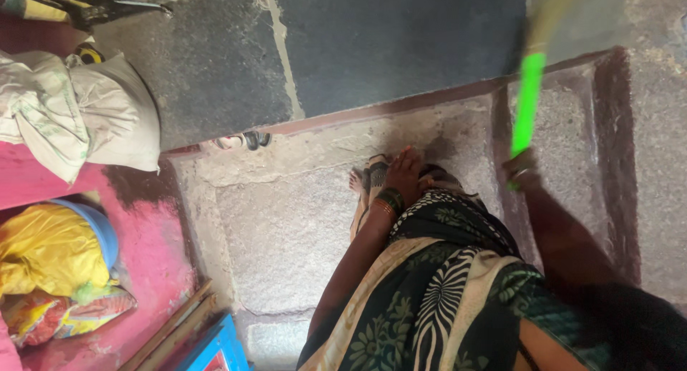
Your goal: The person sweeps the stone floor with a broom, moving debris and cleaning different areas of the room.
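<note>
Green plastic stick (pixel 529 103) is gripped at its lower end by the right hand (pixel 521 172). The left hand (pixel 405 172) hangs over the stone floor (pixel 286 235), fingers loosely open, holding nothing.

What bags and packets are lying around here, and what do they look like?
White sack: upper left, bulging, crumpled woven cloth, off-white with faint green marks.
Yellow bag: left edge, soft and rumpled, sitting in a blue tub.
Orange printed packet: lower left, below the yellow bag, crumpled.
Blue board: bottom edge, flat, bright blue with red; what kind of thing it is, I cannot tell.
</note>
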